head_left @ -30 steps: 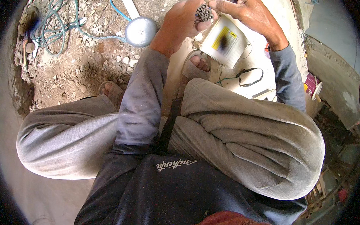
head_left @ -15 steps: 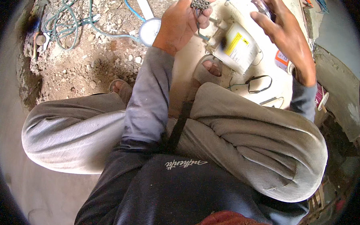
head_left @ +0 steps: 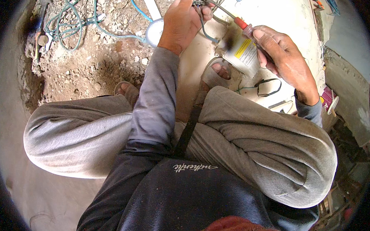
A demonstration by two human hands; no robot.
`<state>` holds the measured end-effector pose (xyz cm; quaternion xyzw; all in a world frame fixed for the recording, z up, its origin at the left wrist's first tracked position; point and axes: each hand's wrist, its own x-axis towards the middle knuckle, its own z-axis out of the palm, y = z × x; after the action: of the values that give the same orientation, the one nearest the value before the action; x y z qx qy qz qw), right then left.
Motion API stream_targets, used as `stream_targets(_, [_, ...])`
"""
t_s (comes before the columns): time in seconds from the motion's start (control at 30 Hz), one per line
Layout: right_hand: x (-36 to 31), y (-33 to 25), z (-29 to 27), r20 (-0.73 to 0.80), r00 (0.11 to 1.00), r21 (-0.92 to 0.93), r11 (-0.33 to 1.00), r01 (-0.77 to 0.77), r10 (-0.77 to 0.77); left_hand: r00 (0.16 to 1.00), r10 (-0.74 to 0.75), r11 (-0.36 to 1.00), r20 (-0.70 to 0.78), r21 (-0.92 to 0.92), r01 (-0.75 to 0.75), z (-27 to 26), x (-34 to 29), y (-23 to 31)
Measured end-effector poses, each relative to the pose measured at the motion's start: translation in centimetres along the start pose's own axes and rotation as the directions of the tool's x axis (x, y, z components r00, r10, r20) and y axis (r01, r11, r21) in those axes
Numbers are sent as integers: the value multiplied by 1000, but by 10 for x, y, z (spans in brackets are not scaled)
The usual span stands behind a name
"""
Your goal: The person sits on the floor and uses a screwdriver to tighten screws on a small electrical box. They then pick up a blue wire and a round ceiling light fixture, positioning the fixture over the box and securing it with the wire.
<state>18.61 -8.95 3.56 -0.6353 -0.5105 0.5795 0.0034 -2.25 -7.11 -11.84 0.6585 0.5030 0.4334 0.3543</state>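
left hand (head_left: 185, 18): raised at top of frame, forearm stretched up over left knee, fingers pinched shut on wire bundle (head_left: 199, 1)
right hand (head_left: 283, 59): out over right knee, back of hand up, fingers wrapped around screwdriver (head_left: 239, 22) handle; shaft angles up-left, tip at the bundle
change vs 0.5 s ago: right hand has dropped lower and turned, screwdriver now pointed at the bundle rather than held up and away; left hand holds about the same spot, same grip
change vs 1.0 s ago: hands were close together over the box, now apart
wire bundle: small dark clump with thin dark leads hanging down from the left fingers; detail too small to tell
screwdriver: red collar, clear handle end, thin metal shaft
box (head_left: 243, 55): white with yellow label, lying on pale slab (head_left: 271, 8) just below the screwdriver, beside sandalled toes (head_left: 218, 70)
around: green rope (head_left: 75, 23) on rubble (head_left: 88, 66) at upper left, white round disc (head_left: 154, 32) by left wrist
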Motion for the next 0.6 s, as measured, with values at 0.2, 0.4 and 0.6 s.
stream_targets(0.2, [3,3,7,2,1000,29,999,-18,18,999,41,985,1,166,-40,3,-1,-10])
stream_targets(0.4, [5,6,4,7,1000,-44,999,23,-22,761,-591,564,267,-538,627,10,1,-23])
stream_targets(0.6, [8,11,7,36,999,27,1000,-7,6,866,-459,749,200,-438,498,8,5,2])
